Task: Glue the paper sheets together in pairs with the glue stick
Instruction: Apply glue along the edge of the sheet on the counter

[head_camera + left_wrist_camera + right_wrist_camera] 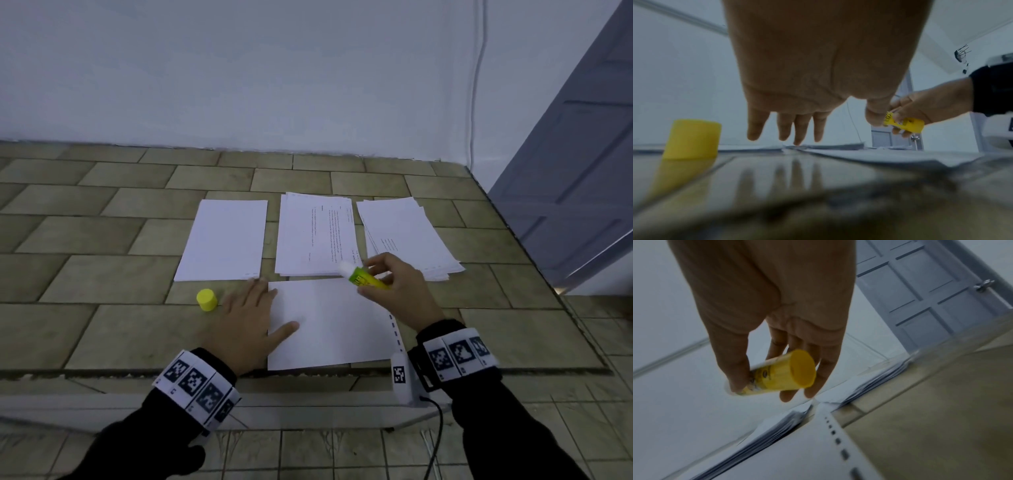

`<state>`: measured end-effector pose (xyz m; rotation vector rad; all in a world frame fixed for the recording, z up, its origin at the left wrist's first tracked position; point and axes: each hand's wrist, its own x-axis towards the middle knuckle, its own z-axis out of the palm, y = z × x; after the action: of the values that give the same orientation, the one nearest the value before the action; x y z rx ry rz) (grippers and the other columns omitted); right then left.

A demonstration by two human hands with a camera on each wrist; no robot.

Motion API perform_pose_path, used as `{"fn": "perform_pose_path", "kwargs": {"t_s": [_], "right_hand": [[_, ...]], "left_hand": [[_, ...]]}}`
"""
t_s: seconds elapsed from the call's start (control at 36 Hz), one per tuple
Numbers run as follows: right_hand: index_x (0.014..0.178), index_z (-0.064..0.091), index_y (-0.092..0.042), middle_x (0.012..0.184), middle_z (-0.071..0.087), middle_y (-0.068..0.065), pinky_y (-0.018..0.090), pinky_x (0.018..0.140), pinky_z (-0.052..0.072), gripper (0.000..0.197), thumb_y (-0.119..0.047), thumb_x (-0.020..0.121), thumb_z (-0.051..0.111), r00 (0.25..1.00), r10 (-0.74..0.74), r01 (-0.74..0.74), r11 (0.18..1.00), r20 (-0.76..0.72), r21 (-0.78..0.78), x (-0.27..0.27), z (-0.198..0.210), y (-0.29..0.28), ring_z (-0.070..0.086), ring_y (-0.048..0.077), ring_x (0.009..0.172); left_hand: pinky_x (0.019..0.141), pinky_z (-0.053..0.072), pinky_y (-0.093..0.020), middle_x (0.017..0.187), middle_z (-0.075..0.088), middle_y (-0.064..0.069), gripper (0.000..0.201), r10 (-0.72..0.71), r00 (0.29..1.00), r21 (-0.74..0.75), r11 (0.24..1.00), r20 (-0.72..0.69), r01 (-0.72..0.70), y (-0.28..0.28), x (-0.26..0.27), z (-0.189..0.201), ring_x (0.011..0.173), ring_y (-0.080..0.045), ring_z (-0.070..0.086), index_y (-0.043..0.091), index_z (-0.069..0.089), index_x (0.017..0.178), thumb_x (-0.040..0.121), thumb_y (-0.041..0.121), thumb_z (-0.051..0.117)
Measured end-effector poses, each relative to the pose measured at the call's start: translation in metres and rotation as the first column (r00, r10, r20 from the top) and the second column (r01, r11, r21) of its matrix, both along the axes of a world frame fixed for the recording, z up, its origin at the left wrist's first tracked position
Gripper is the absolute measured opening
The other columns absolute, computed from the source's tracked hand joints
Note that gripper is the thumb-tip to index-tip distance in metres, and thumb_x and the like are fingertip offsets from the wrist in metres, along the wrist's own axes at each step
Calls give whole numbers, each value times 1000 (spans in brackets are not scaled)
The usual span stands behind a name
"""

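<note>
Right hand (400, 291) curled round a yellow-green glue stick (368, 278) with white tip bared, held tilted over the far edge of a blank white paper sheet (329, 325) on the tiled tabletop (102, 267). Left hand (245, 322) flat, fingers straight, pressing the sheet's left edge. Small yellow cylindrical cap (207, 299) upright just left. Three white paper stacks (315, 236) beyond.

printed text (325, 233) illegible, door (582, 171) cropped

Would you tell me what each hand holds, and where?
Right hand grips the uncapped yellow-green glue stick around its barrel; left hand holds nothing, resting flat on the white sheet.
</note>
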<state>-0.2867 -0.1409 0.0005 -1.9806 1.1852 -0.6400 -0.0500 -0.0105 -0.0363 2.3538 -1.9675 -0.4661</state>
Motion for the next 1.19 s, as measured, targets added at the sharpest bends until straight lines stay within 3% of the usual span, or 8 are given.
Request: {"fn": "perform_pose_path", "kwargs": {"t_s": [0.08,0.25,0.36,0.53,0.75,0.86,0.94,1.19], "right_hand": [[105,59,-20,88,61,-9,5,64,42,40,-21,73,83,999,34,-34,999,6,-7,18,0,2,58,2,78],[90,57,-17,89,65,-3,6,60,41,36,-18,68,85,998,49,-50,999,42,21,52,2,4,57,6,80],[83,58,-22,87,63,-3,19,61,42,31,-18,66,84,998,64,-64,998,18,15,74,4,5,56,13,81],[92,62,-17,91,60,-1,17,57,36,33,-12,68,83,990,131,-133,991,-52,-33,98,8,4,52,15,82],[107,58,-6,105,63,13,36,78,49,41,-10,72,79,963,203,-214,976,-180,-48,127,6,6,57,28,95],[97,57,-1,95,64,15,46,79,50,33,-7,70,76,968,215,-218,976,-126,-12,134,2,9,59,31,89],[88,57,2,90,64,16,45,81,51,22,-3,73,72,976,206,-205,978,-73,22,133,-1,10,61,30,86],[90,52,-7,89,64,15,45,77,52,19,-9,79,67,973,173,-181,983,-151,-40,109,-2,5,61,31,85]], "left_hand": [[120,5,-47,164,2,-2,132,2,999,-30,1000,53,-1,0,-2,-10,151,-18,-5,20,19,154,52,89,-30],[119,11,-56,162,17,-3,110,-59,998,-112,992,0,58,1,11,-27,151,-22,8,20,31,151,73,89,-4],[117,16,-58,160,25,-4,96,-76,997,-153,985,3,75,2,14,-34,149,-24,17,20,37,149,83,84,8],[119,12,-56,161,20,-2,101,-62,998,-193,979,14,64,2,15,-41,150,-20,12,16,30,152,82,85,7],[121,6,-52,163,14,2,109,-61,998,-219,973,30,66,1,15,-42,150,-16,4,15,23,155,78,88,1],[120,4,-51,162,15,2,109,-54,998,-240,969,13,56,1,14,-41,150,-16,5,16,25,154,76,89,2],[120,3,-50,163,13,3,110,-52,998,-230,972,24,56,0,15,-42,150,-15,3,17,24,154,75,90,1],[121,9,-52,162,17,1,106,-46,998,-243,968,43,55,1,15,-45,150,-16,9,15,26,154,78,87,5]]}}
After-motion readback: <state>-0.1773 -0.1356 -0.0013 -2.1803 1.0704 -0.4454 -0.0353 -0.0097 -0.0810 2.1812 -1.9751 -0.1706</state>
